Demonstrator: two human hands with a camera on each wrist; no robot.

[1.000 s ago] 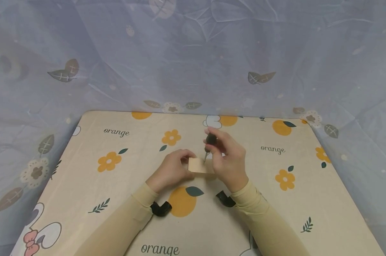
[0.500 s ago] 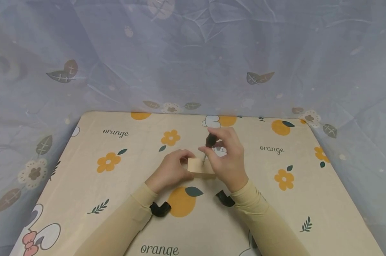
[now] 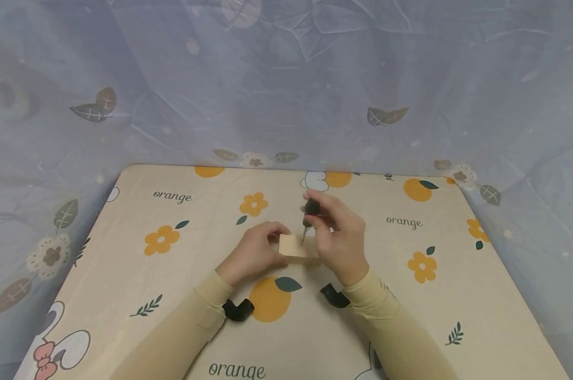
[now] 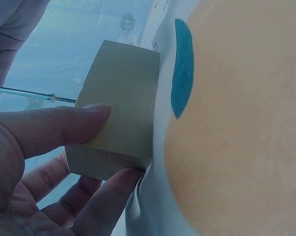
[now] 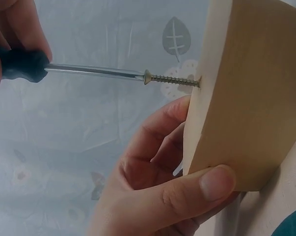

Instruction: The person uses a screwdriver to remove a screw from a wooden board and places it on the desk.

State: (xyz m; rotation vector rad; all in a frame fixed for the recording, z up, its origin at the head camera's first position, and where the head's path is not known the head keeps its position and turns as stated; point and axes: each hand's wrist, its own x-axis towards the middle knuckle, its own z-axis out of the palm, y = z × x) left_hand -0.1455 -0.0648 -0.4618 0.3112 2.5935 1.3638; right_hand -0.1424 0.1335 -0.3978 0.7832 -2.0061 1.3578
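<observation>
"What have the fingers got?"
"The right hand (image 3: 342,240) curls round a dark-handled, steel-shafted screwdriver (image 5: 96,72); the left hand (image 3: 255,250) pinches a pale rectangular wooden block (image 3: 293,246) at its left end."
"Pointing?"
"Down, tip at a golden threaded screw (image 5: 172,80) standing in the block's top. The block's long axis runs left to right."
"Edges?"
"Well apart; it's mid-table on cream, flower-patterned cloth (image 3: 210,232)."

A tan block (image 3: 290,246) is held at its 9 o'clock end by the L hand (image 3: 255,249). A dark-handled screwdriver (image 3: 312,207) is held by the R hand (image 3: 342,238) nr 3 o'clock, w/ its thin end pointed down at the block's top. A big orange pic (image 3: 267,302) is printed at 7 o'clock on the tablecloth (image 3: 286,351); a blue-gray curtain (image 3: 286,84) is hung at 12.
</observation>
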